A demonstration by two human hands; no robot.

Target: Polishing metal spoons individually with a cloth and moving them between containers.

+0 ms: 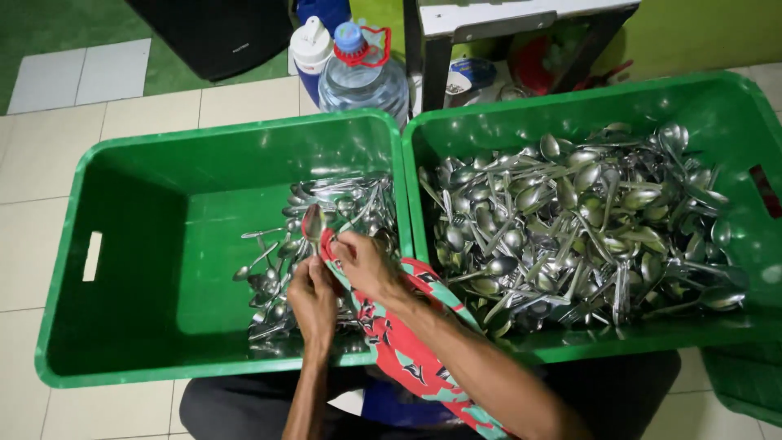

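a single steel spoon [313, 222] is pinched in closed fingers of the left hand [312, 300] and right hand [364, 265], wrapped in a red-green patterned cloth [399, 326] – over the left green plastic crate [138, 244], part-filled; the right green crate [733, 122] is heaped – most judged left.

Water bottle [362, 77], tiled floor [24, 244], black stand [432, 57]

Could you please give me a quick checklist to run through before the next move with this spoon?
1. Spoon held in the cloth: ok.
2. Both hands on it, left hand and right hand: ok.
3. Spoon clean and dry: cannot tell.
4. Space in the left bin: ok, floor half bare.
5. Right bin within reach: ok, alongside.
6. Bottles clear of the bins: ok.
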